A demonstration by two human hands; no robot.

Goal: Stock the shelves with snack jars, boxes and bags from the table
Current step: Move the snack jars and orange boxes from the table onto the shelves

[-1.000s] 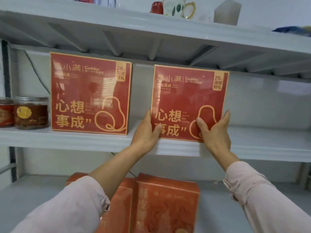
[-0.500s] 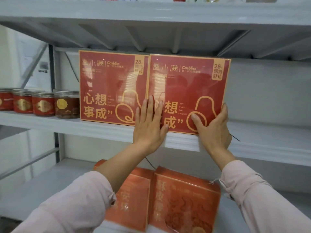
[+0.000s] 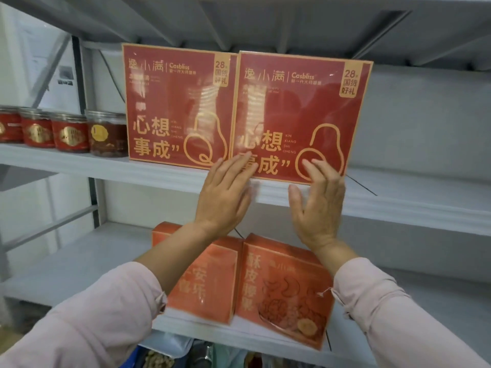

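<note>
Two flat red gift boxes stand upright side by side on the middle shelf [image 3: 398, 203]. The right red box [image 3: 300, 112] overlaps the edge of the left red box [image 3: 178, 107]. My left hand [image 3: 225, 197] is spread flat, its fingertips at the lower left corner of the right box. My right hand [image 3: 318, 205] has straight fingers whose tips touch the box's lower front near the gourd outline. Neither hand grips anything.
Several clear jars [image 3: 66, 131] with red labels line the middle shelf on the left. Two orange snack boxes [image 3: 281, 290] stand on the lower shelf [image 3: 66, 266] below my arms. The upper shelf's underside [image 3: 292, 19] is close overhead. Bagged goods [image 3: 170, 351] show under the lower shelf.
The right red box slid left until it met the left box. Both hands have dropped lower on it and loosened, with only fingertips at its bottom edge.
</note>
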